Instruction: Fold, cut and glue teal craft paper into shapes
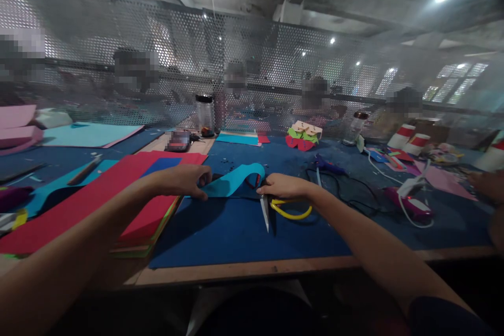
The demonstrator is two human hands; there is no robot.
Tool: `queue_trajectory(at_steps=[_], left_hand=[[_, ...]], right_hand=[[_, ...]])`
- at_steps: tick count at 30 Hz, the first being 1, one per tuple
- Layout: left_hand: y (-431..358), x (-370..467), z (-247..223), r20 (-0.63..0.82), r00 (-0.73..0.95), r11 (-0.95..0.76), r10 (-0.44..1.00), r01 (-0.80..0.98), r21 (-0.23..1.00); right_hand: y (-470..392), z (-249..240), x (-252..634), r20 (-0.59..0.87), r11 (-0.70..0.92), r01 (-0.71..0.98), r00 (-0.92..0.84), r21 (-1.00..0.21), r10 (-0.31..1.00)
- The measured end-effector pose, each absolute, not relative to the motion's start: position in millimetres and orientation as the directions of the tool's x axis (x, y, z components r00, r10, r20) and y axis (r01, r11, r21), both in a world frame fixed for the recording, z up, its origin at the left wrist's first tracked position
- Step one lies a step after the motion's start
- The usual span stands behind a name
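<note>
A light-blue strip (232,179) curls up above the dark blue table mat (236,236). Its left end is pinched by my left hand (187,179), whose fingers are closed beside the red sheets. At the strip's right end, my right hand (285,187) is closed with thumb and fingertips at its curled edge. Scissors with yellow handles (293,214) lie just below my right hand, their metal blades pointing toward the table's front edge. Whether the right fingers also touch the scissors is hard to tell.
Stacked red sheets (145,226) lie at the left. Behind stand a jar (205,115), a red, green and cream paper piece (302,136) and a second jar (355,128). At the right are a purple glue gun (413,207), cables and a person's hand (486,186).
</note>
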State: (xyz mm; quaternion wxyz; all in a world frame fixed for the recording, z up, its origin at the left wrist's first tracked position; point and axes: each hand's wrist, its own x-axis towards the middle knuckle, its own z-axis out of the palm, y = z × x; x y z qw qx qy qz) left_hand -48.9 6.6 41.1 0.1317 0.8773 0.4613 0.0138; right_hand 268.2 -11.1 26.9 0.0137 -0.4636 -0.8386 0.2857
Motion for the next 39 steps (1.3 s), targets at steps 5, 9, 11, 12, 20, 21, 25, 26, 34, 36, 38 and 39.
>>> queue_trajectory(at_steps=[5, 9, 11, 12, 20, 21, 25, 26, 34, 36, 38, 39], left_hand=[[2, -44, 43, -0.172, 0.523, -0.477, 0.834, 0.843, 0.251], [1, -41, 42, -0.193, 0.539, -0.481, 0.82, 0.831, 0.28], [1, -40, 42, -0.198, 0.558, -0.492, 0.806, 0.817, 0.3], [0, -39, 42, -0.198, 0.57, -0.5, 0.798, 0.808, 0.31], [5, -32, 30, -0.072, 0.644, -0.589, 0.762, 0.734, 0.338], [8, -31, 25, -0.045, 0.649, -0.6, 0.76, 0.726, 0.336], [18, -26, 7, 0.074, 0.67, -0.655, 0.738, 0.687, 0.314], [20, -25, 3, 0.103, 0.683, -0.676, 0.724, 0.67, 0.308], [35, -20, -28, 0.213, 0.776, -0.799, 0.594, 0.536, 0.274], [38, -21, -35, 0.211, 0.783, -0.806, 0.584, 0.53, 0.265], [41, -22, -39, 0.215, 0.786, -0.81, 0.58, 0.528, 0.255], [41, -23, -40, 0.219, 0.786, -0.812, 0.578, 0.527, 0.25]], right_hand=[[-12, 28, 269, -0.239, 0.402, 0.766, -0.569, -0.502, 0.787], [-9, 27, 271, -0.232, 0.431, 0.761, -0.587, -0.485, 0.776], [-7, 26, 272, -0.227, 0.442, 0.753, -0.598, -0.487, 0.769], [-7, 25, 272, -0.222, 0.448, 0.747, -0.604, -0.491, 0.765], [-8, 19, 270, -0.204, 0.452, 0.716, -0.627, -0.533, 0.752], [-7, 19, 270, -0.202, 0.454, 0.714, -0.628, -0.533, 0.751], [-6, 17, 269, -0.197, 0.458, 0.713, -0.63, -0.531, 0.752], [-6, 17, 269, -0.195, 0.459, 0.712, -0.63, -0.532, 0.751], [-11, 18, 267, -0.214, 0.448, 0.716, -0.628, -0.536, 0.748], [-13, 19, 267, -0.222, 0.435, 0.721, -0.62, -0.539, 0.753], [-14, 19, 266, -0.232, 0.412, 0.717, -0.615, -0.563, 0.754], [-15, 20, 266, -0.237, 0.396, 0.712, -0.613, -0.58, 0.754]])
